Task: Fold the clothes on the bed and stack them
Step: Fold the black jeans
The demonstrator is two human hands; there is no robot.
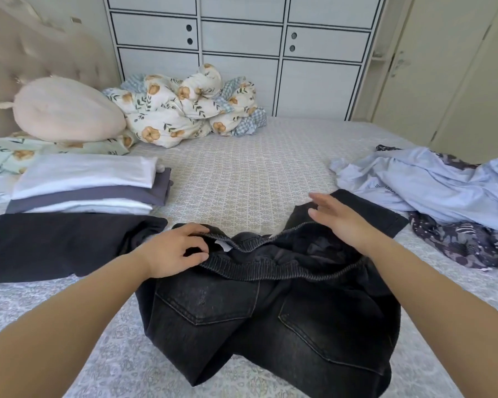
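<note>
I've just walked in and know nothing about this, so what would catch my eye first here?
Dark jeans lie front and centre on the bed, the left hand gripping their waistband and the right hand open over them. To the left sits a folded stack; to the right, a loose heap of blue shirts. A floral quilt is bunched at the back.
</note>
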